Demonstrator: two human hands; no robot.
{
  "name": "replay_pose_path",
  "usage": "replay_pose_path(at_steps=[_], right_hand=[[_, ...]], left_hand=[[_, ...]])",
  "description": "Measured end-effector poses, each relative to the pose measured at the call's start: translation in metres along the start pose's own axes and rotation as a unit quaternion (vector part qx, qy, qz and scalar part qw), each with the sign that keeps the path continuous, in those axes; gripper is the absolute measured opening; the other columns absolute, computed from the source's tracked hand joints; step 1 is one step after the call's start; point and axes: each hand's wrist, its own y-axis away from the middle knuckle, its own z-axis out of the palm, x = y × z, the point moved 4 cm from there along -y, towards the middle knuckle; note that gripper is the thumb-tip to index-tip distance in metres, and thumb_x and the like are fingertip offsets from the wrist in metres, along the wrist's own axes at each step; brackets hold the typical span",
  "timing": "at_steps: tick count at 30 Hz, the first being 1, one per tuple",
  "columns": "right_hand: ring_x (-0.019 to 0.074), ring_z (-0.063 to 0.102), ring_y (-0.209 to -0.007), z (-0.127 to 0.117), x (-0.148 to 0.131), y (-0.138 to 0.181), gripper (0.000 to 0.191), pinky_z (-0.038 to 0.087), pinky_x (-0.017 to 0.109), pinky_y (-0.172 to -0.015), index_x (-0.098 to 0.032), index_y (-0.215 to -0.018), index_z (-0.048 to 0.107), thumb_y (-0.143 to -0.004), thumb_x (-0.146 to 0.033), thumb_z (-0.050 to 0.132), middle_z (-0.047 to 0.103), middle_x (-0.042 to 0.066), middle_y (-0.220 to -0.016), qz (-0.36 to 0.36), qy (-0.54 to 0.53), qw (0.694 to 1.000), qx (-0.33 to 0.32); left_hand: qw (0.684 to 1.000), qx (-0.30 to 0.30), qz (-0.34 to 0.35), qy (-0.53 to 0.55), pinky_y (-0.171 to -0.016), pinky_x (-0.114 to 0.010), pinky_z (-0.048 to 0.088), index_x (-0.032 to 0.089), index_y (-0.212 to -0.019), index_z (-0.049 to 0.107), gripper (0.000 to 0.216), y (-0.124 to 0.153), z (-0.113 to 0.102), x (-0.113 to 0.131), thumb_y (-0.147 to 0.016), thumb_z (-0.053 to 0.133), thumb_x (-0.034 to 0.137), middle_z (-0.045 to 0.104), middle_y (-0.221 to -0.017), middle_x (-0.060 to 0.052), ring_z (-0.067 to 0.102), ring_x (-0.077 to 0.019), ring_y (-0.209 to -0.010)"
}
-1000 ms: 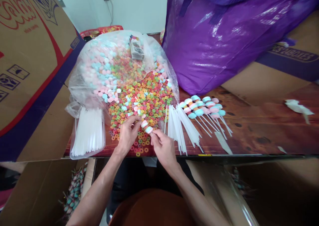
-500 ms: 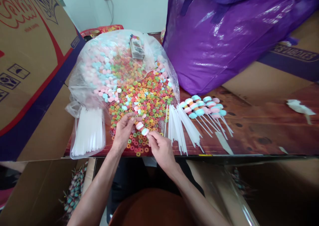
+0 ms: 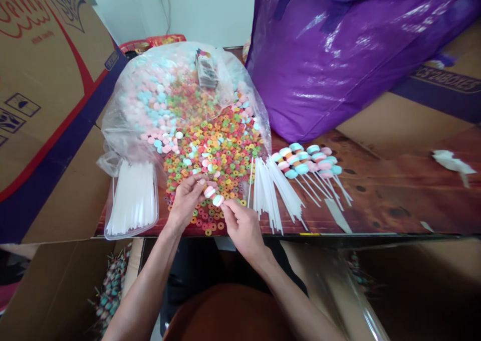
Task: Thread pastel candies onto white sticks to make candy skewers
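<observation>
Between my hands is a candy skewer (image 3: 218,200) with pink, white and light blue marshmallows on it. Its lower end is pinched in the thumb and fingers of my right hand (image 3: 244,228), which hide most of the stick. At the upper end, my left hand (image 3: 186,200) has its fingertips closed around what looks like an orange gummy ring, partly hidden, against the top marshmallow (image 3: 209,192). Below and beyond both hands spreads a heap of colourful gummy rings (image 3: 221,143). White sticks (image 3: 266,193) lie in a loose bunch just right of my right hand.
Several assembled candy skewers (image 3: 311,160) lie at right. A clear tub of white sticks (image 3: 133,200) stands at left. Behind the heap is a clear plastic bag (image 3: 150,80) with marshmallows. A purple bag (image 3: 338,65) and a large carton (image 3: 56,105) flank the table (image 3: 394,195).
My left fingertips have closed in slightly on the top marshmallow. The skewer has shifted very little, and my right hand keeps its grip on the lower end.
</observation>
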Motion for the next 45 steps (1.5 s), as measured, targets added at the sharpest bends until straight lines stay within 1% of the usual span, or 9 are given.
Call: replay_pose_path(at_steps=[11,19,21,24,27,29,33,41,45], right_hand=[[0.0103,0.046,-0.047,0.020,0.003,0.006,0.026,0.036,0.023,-0.051,-0.020,-0.074,0.056,-0.097,-0.024,0.046,0.050,-0.004,-0.055,0.097,-0.084,0.992,0.015],[0.0108,0.049,-0.050,0.018,0.020,0.000,0.030,0.038,0.023,-0.051,-0.020,-0.071,0.060,-0.095,-0.036,0.054,0.057,-0.002,-0.059,0.190,-0.216,0.958,0.012],[0.0105,0.047,-0.050,0.012,0.025,-0.001,0.030,0.037,0.022,-0.049,-0.020,-0.072,0.060,-0.094,-0.039,0.055,0.057,-0.002,-0.061,0.207,-0.227,0.951,0.032],[0.0101,0.045,-0.051,0.002,0.031,0.000,0.031,0.035,0.022,-0.047,-0.020,-0.070,0.058,-0.093,-0.041,0.057,0.057,-0.001,-0.062,0.222,-0.228,0.946,0.055],[0.0098,0.044,-0.050,-0.001,0.033,0.001,0.033,0.034,0.021,-0.047,-0.020,-0.068,0.057,-0.092,-0.042,0.057,0.056,-0.002,-0.061,0.230,-0.230,0.944,0.057],[0.0099,0.044,-0.050,0.001,0.033,0.001,0.033,0.033,0.022,-0.047,-0.020,-0.069,0.058,-0.092,-0.043,0.057,0.056,-0.002,-0.061,0.230,-0.230,0.944,0.052],[0.0101,0.045,-0.050,0.004,0.033,0.002,0.033,0.034,0.021,-0.047,-0.020,-0.071,0.058,-0.093,-0.044,0.056,0.057,-0.002,-0.061,0.226,-0.222,0.948,0.045],[0.0103,0.046,-0.051,0.005,0.036,0.004,0.031,0.035,0.021,-0.047,-0.019,-0.074,0.061,-0.094,-0.042,0.055,0.056,-0.001,-0.062,0.221,-0.219,0.950,0.040],[0.0110,0.047,-0.051,0.005,0.035,0.004,0.032,0.036,0.022,-0.048,-0.019,-0.074,0.061,-0.094,-0.044,0.055,0.057,-0.001,-0.062,0.222,-0.208,0.952,0.038]], left_hand=[[0.998,0.051,-0.010,0.032,-0.079,-0.035,0.058,0.018,-0.097,0.057,0.039,0.019,0.015,-0.019,-0.076,0.077,0.044,0.076,-0.094,-0.009,0.073,-0.0241,-0.093],[0.993,0.028,0.055,-0.097,-0.074,-0.035,0.057,0.021,-0.104,0.058,0.031,0.000,0.016,-0.006,-0.089,0.061,0.047,0.073,-0.093,-0.008,0.071,-0.0216,-0.085],[0.960,0.052,0.145,-0.236,-0.078,-0.035,0.055,0.021,-0.105,0.063,0.025,-0.012,0.014,0.011,-0.096,0.049,0.039,0.071,-0.096,-0.008,0.068,-0.0212,-0.089],[0.832,0.040,0.249,-0.494,-0.091,-0.037,0.050,0.021,-0.101,0.072,0.024,-0.030,0.017,0.028,-0.094,0.049,0.019,0.067,-0.105,-0.010,0.063,-0.0234,-0.102],[0.714,0.015,0.252,-0.653,-0.090,-0.037,0.049,0.024,-0.109,0.074,0.034,-0.044,0.020,0.029,-0.089,0.050,0.010,0.063,-0.110,-0.012,0.060,-0.0259,-0.107],[0.682,0.020,0.241,-0.690,-0.087,-0.035,0.050,0.025,-0.116,0.072,0.039,-0.049,0.022,0.027,-0.089,0.049,0.008,0.061,-0.112,-0.012,0.061,-0.0256,-0.107],[0.713,0.050,0.236,-0.658,-0.083,-0.032,0.050,0.023,-0.110,0.074,0.036,-0.054,0.023,0.024,-0.086,0.052,0.009,0.063,-0.111,-0.010,0.063,-0.0226,-0.098],[0.890,0.064,0.166,-0.419,-0.067,-0.026,0.046,0.016,-0.078,0.067,0.012,-0.060,-0.008,0.025,-0.079,0.060,0.026,0.065,-0.075,-0.002,0.057,-0.0141,-0.066],[0.898,0.060,0.140,-0.414,-0.062,-0.025,0.042,0.017,-0.070,0.063,0.013,-0.067,-0.009,0.031,-0.078,0.057,0.025,0.063,-0.067,0.000,0.055,-0.0138,-0.062]])
